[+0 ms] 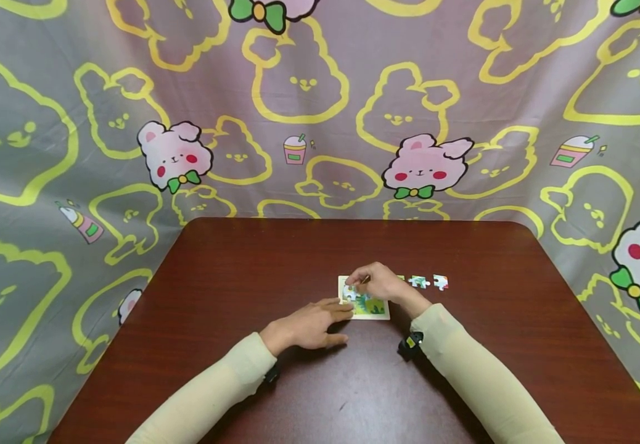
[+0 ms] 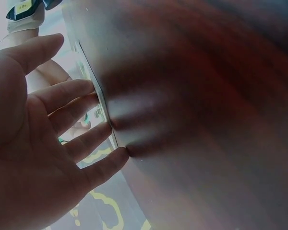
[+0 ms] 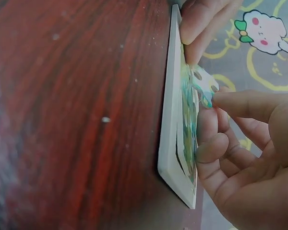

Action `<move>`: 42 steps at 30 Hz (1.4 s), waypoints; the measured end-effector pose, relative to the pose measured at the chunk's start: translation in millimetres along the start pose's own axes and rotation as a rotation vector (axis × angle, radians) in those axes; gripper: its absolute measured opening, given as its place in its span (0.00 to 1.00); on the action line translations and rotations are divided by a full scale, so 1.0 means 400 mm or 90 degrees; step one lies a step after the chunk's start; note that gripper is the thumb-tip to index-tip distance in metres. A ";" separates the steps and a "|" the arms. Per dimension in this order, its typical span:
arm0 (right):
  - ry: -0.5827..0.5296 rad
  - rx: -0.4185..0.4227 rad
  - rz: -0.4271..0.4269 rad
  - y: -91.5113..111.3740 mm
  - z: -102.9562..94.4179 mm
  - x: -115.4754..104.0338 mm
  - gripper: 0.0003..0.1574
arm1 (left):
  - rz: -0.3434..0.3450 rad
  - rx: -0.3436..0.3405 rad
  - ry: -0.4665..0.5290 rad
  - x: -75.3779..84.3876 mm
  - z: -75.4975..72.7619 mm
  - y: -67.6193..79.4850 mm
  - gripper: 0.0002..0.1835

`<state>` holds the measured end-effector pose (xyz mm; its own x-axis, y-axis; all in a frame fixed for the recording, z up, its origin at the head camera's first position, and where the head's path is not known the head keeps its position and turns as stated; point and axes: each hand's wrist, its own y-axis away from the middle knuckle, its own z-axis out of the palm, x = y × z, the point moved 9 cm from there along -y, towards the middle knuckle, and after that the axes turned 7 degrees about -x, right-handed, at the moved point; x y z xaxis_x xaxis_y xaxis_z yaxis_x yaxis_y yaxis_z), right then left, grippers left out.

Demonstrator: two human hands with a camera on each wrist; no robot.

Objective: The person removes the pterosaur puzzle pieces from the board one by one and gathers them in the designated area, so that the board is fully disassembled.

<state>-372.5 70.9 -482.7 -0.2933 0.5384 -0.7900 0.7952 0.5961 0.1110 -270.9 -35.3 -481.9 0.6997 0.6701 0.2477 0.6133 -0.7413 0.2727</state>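
A small jigsaw puzzle in a pale tray [image 1: 377,317] lies on the table, its picture mostly green and yellow with some blue and white. Across its left edge rest the fingertips of my left hand [image 1: 311,324], fingers extended; the left wrist view shows that hand [image 2: 43,134] with its fingers spread against the tray's edge. Over the upper part of the puzzle, my right hand [image 1: 382,283] pinches a jigsaw piece [image 3: 206,84] between thumb and finger. That piece is white and teal with dark spots, tilted up from the puzzle surface. My right hand hides part of the tray.
Two loose jigsaw pieces, one white and green [image 1: 419,282] and one white and red [image 1: 440,282], lie right of the tray. A yellow-green bit [image 1: 401,278] shows behind my right wrist. A patterned curtain [image 1: 325,172] hangs behind the brown table [image 1: 231,265].
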 end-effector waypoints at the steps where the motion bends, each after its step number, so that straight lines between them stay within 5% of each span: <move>1: -0.002 0.003 0.000 0.001 -0.004 0.000 0.11 | 0.000 0.001 -0.001 0.000 -0.001 -0.001 0.32; 29: -0.071 -0.020 0.095 0.097 -0.111 0.095 0.11 | 0.004 0.012 -0.008 0.005 -0.003 0.002 0.32; 42: -0.035 -0.021 0.119 0.145 -0.145 0.144 0.11 | -0.005 0.008 -0.012 0.004 -0.001 0.004 0.32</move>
<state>-374.1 171.3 -486.8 -0.1123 0.6092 -0.7850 0.8154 0.5079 0.2776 -268.9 -35.4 -480.7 0.7015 0.6750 0.2287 0.6231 -0.7366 0.2628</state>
